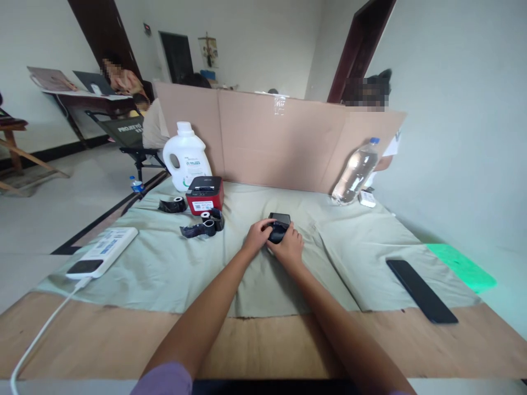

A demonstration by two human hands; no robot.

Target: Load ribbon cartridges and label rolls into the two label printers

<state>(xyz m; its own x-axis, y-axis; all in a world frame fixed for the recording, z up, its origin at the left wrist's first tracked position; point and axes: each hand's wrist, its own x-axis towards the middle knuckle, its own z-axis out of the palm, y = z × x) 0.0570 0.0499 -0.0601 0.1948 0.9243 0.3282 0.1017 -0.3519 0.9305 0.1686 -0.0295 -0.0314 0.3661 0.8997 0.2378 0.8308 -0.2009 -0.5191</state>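
Both my hands meet at the middle of the cloth-covered table [173, 269] on a small black device [279, 221]. My left hand [257, 236] grips its left side. My right hand [289, 247] wraps over its front and right side, hiding most of it. Only the device's dark top and rounded front show. To the left lie a red and black label printer [205, 195], a black ribbon roll [173, 205] and an unrolled black ribbon [203, 226].
A white jug [185, 154] stands behind the printer. A clear water bottle [354, 171] leans on the cardboard screen [280, 140]. A white power bank [102, 252] with a cable lies left, a black phone [420, 289] right. People sit beyond the screen.
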